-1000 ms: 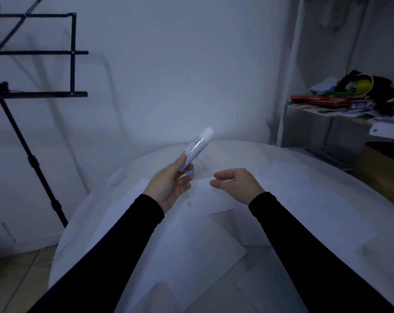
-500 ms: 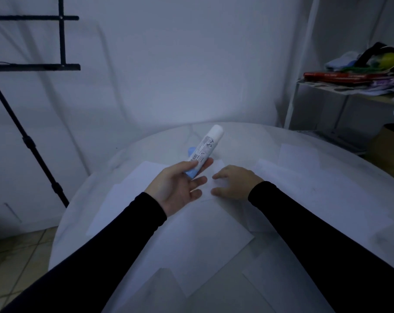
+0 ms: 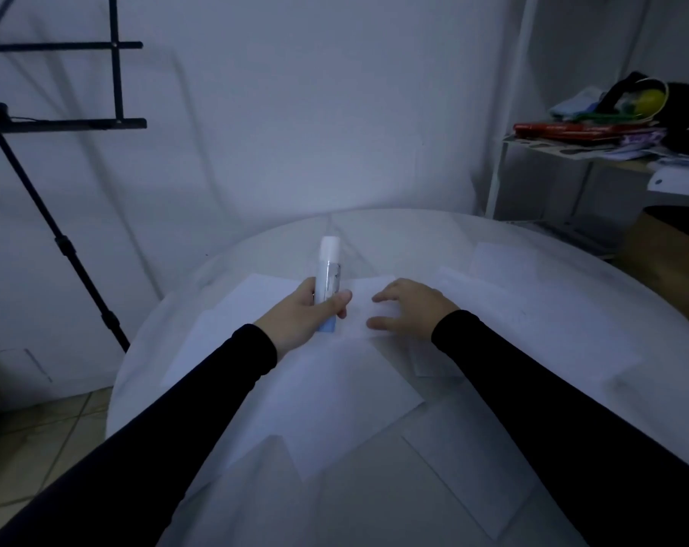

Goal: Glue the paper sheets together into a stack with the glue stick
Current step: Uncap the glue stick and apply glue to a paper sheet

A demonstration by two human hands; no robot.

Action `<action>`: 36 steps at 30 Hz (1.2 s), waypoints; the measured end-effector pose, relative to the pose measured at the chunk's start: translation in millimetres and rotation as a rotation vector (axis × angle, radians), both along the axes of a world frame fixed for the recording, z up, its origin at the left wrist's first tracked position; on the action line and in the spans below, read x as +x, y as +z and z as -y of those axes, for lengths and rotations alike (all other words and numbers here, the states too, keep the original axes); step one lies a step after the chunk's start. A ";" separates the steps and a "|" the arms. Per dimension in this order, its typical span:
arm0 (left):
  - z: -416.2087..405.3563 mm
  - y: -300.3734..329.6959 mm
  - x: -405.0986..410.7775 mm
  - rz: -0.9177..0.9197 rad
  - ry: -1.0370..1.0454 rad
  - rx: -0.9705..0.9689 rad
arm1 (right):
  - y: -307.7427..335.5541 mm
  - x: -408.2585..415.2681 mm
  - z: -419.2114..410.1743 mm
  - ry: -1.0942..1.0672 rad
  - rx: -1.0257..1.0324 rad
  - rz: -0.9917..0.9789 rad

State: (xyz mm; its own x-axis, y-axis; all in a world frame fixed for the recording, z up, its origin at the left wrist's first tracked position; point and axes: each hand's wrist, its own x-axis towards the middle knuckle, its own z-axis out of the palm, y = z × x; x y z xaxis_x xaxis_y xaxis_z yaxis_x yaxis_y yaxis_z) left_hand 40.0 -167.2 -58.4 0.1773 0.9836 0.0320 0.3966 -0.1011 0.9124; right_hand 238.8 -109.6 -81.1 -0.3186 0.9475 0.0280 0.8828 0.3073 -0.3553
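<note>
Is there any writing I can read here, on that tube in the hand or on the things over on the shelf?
Nothing can be read.
Glue stick, held in the left hand: dark print on its label, too small and blurred to read.
Red flat item on the shelf: no legible text.
Paper sheets on the table: no print visible.

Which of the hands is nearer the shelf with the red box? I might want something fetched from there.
Right. The right hand rests on paper toward the shelf side; the left hand, gripping the glue stick, is farther away.
</note>
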 end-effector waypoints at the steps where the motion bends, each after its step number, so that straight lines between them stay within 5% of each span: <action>1: 1.7 -1.5 -1.4 -0.014 -0.005 -0.005 | -1.5 1.0 1.0 0.021 -0.003 -0.019; 4: 5.7 -4.7 -2.6 -0.002 -0.009 -0.080 | -5.2 3.2 4.7 0.039 -0.036 0.029; 13: 1.0 -12.5 -0.6 -0.421 0.091 -0.077 | -3.1 9.9 11.5 0.024 -0.050 0.054; 29: -38.5 -15.0 -43.9 -0.380 0.229 -0.075 | 1.5 6.7 4.4 -0.045 -0.079 0.030; 33: -39.6 -8.8 -41.8 -0.210 0.292 0.066 | 7.3 -2.7 7.1 -0.052 0.034 -0.003; 36: -33.7 -4.6 -33.6 -0.248 0.229 0.100 | 5.3 -7.8 6.0 -0.033 -0.014 0.039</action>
